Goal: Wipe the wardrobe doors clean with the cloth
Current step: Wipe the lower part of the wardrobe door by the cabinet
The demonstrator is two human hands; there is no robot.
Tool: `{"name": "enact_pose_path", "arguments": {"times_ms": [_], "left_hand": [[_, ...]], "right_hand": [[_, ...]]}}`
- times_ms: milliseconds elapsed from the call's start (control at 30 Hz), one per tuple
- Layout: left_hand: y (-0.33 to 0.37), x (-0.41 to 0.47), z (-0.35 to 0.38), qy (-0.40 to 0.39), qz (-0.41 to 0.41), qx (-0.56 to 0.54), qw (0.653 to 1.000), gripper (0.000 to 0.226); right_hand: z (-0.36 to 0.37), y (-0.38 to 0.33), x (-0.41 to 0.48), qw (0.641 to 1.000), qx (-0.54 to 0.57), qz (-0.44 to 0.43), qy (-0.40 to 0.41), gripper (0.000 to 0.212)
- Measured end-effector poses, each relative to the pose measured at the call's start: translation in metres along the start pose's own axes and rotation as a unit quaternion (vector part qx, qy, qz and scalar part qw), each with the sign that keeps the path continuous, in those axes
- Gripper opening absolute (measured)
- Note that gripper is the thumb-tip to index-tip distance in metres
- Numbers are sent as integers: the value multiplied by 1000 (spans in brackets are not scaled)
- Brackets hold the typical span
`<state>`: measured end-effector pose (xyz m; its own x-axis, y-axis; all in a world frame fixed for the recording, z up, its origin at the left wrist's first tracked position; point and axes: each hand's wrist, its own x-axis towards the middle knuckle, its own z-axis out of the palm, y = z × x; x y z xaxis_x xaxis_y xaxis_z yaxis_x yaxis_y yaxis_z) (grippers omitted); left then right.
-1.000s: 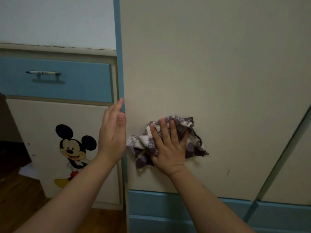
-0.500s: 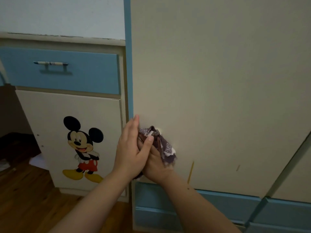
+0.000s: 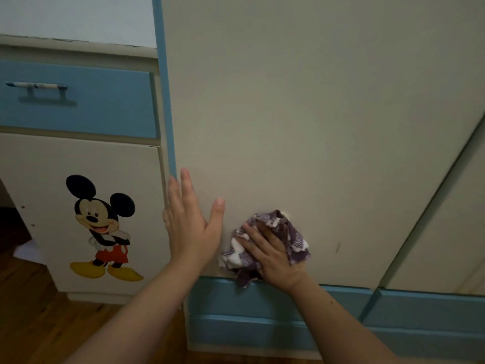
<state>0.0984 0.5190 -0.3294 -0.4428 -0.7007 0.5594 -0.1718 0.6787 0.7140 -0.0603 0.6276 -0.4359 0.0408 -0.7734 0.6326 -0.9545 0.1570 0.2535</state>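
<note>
We see the wardrobe door point(image 3: 315, 127) as a smooth, matt, cream-painted board with a few small scuffs low down. The cloth point(image 3: 295, 239) looks like soft woven fabric, crumpled and matt. The blue plinth point(image 3: 262, 320) below it has a faint sheen on its painted edge. The drawer front point(image 3: 105, 109) is matt blue paint, its handle point(image 3: 36, 85) looks like metal, and the floor point(image 3: 31, 311) is wood with a dull shine

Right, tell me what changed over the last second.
The right hand slid the cloth left to the edge of the door, where the left hand met it, then back right, low on the door. The left hand has come away and lies flat by that edge. The cloth stayed pressed to the door; drawer and cabinet unchanged.
</note>
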Motion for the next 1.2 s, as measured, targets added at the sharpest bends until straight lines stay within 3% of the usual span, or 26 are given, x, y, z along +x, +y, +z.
{"name": "enact_pose_path", "arguments": {"times_ms": [167,300,467,533,600,667,733,833,900,1100,1200], "left_hand": [[7,0,13,17,-28,6,999,83],[3,-1,17,36,-21,-20,999,72],[2,-2,20,46,-24,-27,998,69],[3,-3,22,47,-23,-17,998,70],[3,-2,24,47,-22,-9,999,70],[2,-3,25,43,-22,5,999,70],[0,-2,25,38,-18,19,999,71],[-4,-1,26,34,-11,41,999,71],[-5,-1,26,36,-7,45,998,70],[-8,-1,24,49,1,27,998,63],[-10,-2,23,49,9,8,999,60]], "right_hand": [[-25,32,-38,997,-61,19,49,50],[-45,54,-71,990,-94,73,73,52],[-65,73,-109,935,-104,333,67,70],[-62,76,-119,917,-65,387,79,76],[-54,75,-127,895,-11,424,139,86],[-41,68,-136,860,38,479,174,108],[-26,58,-153,846,55,515,129,123],[-4,43,-183,837,58,544,34,111],[4,36,-189,811,88,577,25,107],[9,31,-177,797,80,598,40,106],[10,22,-161,822,62,565,8,114]]}}
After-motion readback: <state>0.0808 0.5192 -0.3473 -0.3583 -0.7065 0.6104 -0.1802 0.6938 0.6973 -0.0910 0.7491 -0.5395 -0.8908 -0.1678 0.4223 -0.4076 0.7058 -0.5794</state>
